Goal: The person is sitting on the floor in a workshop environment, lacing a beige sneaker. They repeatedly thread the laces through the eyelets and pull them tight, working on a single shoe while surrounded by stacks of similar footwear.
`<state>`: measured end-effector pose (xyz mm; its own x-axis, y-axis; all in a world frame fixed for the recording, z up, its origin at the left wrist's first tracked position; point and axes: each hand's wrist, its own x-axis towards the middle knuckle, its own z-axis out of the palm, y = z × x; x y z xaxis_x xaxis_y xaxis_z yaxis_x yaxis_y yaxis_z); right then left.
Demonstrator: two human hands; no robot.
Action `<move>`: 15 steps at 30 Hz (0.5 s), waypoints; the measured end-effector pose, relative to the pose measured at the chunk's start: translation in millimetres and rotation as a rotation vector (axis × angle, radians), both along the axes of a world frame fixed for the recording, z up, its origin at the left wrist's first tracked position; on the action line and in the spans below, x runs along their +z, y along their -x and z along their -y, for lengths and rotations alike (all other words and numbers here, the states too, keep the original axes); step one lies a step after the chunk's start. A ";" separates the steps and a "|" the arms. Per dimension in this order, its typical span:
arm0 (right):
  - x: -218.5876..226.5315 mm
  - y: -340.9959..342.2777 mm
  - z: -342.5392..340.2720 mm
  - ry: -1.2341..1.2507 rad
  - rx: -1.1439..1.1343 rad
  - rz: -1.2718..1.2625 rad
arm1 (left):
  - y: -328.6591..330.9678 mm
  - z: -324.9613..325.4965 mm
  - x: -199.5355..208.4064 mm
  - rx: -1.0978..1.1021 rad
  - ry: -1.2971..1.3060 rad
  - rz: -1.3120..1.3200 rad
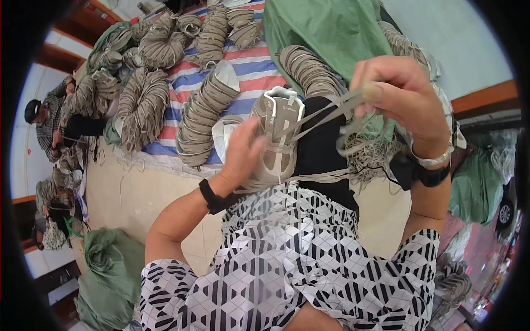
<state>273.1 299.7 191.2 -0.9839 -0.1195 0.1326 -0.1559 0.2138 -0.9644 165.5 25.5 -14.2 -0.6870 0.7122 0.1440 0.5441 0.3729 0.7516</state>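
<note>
The left hand [243,151] holds a beige mesh shoe upper with white collar [277,138] on the lap, fingers closed around its side. The right hand [400,96] is raised, pinching flat grey laces [326,117] pulled tight. Behind lie stacked bundles of beige uppers [201,118] on a striped red, white and blue woven sheet [259,69], beside a green sack [326,27].

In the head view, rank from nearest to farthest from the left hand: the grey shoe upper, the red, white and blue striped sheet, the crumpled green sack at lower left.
1. Grey shoe upper: under the left hand.
2. Red, white and blue striped sheet: on the floor beyond.
3. Crumpled green sack: lower left, farthest.
</note>
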 end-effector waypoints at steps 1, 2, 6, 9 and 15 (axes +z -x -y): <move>7.8 -8.0 5.3 -0.039 -0.011 -0.076 | 7.2 -8.2 11.7 0.057 -0.134 -0.220; 15.3 -16.1 11.7 -0.079 -0.021 -0.151 | 13.9 -16.3 17.7 -0.060 -0.081 -0.128; 28.6 -34.2 37.6 -0.256 -0.096 -0.356 | 21.3 -44.1 26.9 -0.460 0.230 -0.089; 28.4 -48.0 39.3 -0.357 -0.054 -0.436 | 10.5 -57.8 37.7 -0.532 0.374 -0.402; 13.9 -74.5 42.2 -0.477 -0.056 -0.504 | -4.0 -36.0 18.1 -0.430 0.162 -0.248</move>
<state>347.6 257.5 205.1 -0.8225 -0.2292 0.5205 -0.5363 0.6171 -0.5758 169.5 61.5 3.8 -0.2869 0.9492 0.1296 0.8278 0.1775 0.5321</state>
